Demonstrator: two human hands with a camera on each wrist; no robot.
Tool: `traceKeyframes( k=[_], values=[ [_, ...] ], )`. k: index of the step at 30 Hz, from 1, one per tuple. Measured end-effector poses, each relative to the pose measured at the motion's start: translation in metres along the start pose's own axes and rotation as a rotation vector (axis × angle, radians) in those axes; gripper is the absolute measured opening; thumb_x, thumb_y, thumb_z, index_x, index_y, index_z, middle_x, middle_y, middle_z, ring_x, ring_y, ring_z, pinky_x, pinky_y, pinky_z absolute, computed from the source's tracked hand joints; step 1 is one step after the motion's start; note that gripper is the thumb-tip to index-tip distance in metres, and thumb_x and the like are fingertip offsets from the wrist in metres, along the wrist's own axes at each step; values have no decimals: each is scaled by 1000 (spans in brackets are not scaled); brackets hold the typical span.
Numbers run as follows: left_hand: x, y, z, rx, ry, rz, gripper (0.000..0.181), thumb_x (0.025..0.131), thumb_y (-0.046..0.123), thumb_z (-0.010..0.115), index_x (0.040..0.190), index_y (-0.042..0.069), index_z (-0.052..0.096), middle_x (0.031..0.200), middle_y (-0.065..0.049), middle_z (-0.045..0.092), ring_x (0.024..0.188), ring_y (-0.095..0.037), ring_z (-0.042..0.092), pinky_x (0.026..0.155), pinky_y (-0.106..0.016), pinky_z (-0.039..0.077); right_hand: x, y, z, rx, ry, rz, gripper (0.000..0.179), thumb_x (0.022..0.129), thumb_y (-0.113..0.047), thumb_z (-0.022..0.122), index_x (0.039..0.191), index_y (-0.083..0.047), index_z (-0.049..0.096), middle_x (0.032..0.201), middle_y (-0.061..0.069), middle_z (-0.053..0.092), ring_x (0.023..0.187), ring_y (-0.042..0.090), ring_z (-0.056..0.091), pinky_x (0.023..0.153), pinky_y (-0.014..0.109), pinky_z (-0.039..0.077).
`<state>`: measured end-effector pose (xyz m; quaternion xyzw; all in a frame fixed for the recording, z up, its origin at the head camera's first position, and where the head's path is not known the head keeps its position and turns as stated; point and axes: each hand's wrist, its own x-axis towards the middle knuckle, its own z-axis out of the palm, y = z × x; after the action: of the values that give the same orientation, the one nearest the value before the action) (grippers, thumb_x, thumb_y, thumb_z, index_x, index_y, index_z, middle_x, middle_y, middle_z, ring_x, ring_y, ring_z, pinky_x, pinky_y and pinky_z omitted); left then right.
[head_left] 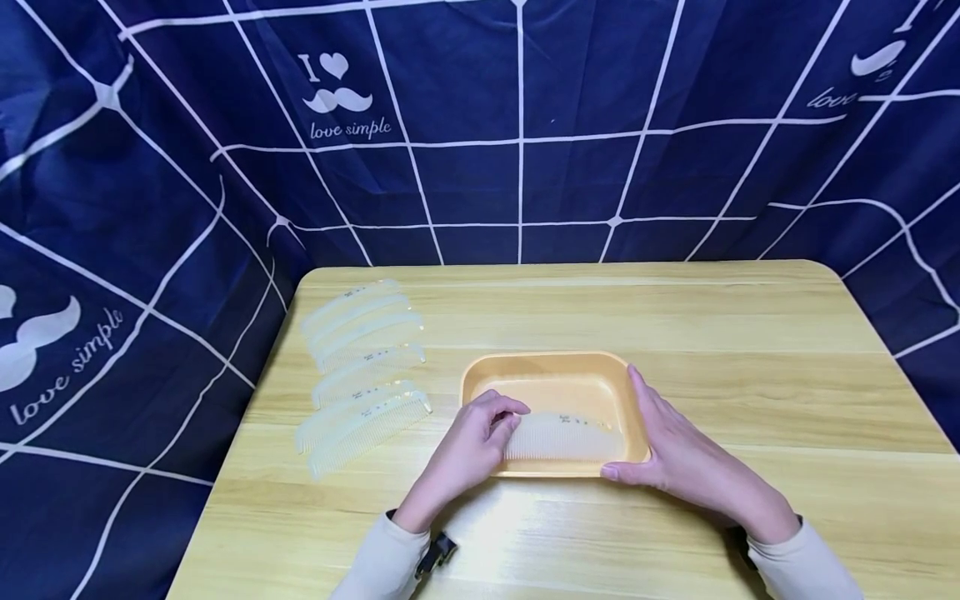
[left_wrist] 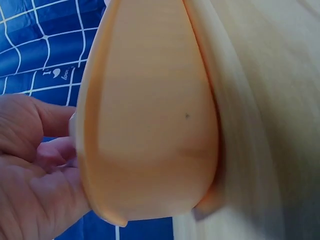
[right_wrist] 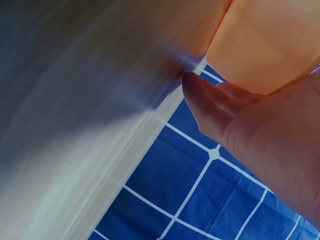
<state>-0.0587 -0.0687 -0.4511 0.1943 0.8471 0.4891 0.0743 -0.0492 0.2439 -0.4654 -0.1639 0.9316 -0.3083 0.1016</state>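
Note:
A pale orange plastic box (head_left: 551, 364) sits on the table in the head view. Inside it lies a translucent white comb (head_left: 566, 437), teeth toward the near wall. Its left end is between the thumb and curled fingers of my left hand (head_left: 476, 433), which reaches over the box's near left corner. My right hand (head_left: 678, 446) grips the box's right end, thumb at the near corner and fingers along the far side. In the left wrist view the box's outer wall (left_wrist: 150, 110) hides most of the comb. The right wrist view shows my right hand (right_wrist: 270, 130) against the box (right_wrist: 265, 45).
Several more translucent combs (head_left: 367, 362) lie in an overlapping column on the left of the wooden table (head_left: 750, 350). Dark blue cloth (head_left: 465, 187) with white lines hangs behind the table and along its sides.

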Motion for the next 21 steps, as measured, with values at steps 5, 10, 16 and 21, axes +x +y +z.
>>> traceKeyframes(
  k=[5, 10, 16, 21],
  values=[
    [-2, 2, 0, 68, -36, 3, 19, 104, 6, 57, 117, 5, 71, 88, 3, 53, 69, -6, 44, 66, -22, 42, 1, -1, 0, -4, 11, -11, 138, 75, -63, 84, 163, -24, -15, 170, 18, 13, 152, 41, 23, 115, 64, 29],
    [0, 2, 1, 145, -65, 25, 17, 102, 3, 58, 115, 4, 69, 91, 2, 55, 74, -8, 47, 67, -21, 44, 0, -2, 0, -18, 28, -24, 137, 76, -63, 84, 164, -22, -13, 169, 19, 15, 151, 42, 25, 117, 60, 28],
    [2, 1, 4, 270, -92, 60, 20, 98, -3, 58, 114, 4, 67, 98, 0, 57, 79, -9, 49, 74, -21, 45, 0, -2, 0, -15, 21, -15, 137, 76, -63, 84, 164, -23, -14, 170, 16, 13, 153, 40, 23, 119, 58, 26],
    [3, 2, 7, 343, -106, 50, 24, 93, -7, 59, 114, 3, 67, 105, -5, 62, 87, -11, 54, 84, -24, 50, 0, -2, 1, -14, 26, -16, 137, 76, -62, 84, 164, -23, -13, 170, 16, 14, 153, 40, 23, 119, 57, 26]
  ],
)
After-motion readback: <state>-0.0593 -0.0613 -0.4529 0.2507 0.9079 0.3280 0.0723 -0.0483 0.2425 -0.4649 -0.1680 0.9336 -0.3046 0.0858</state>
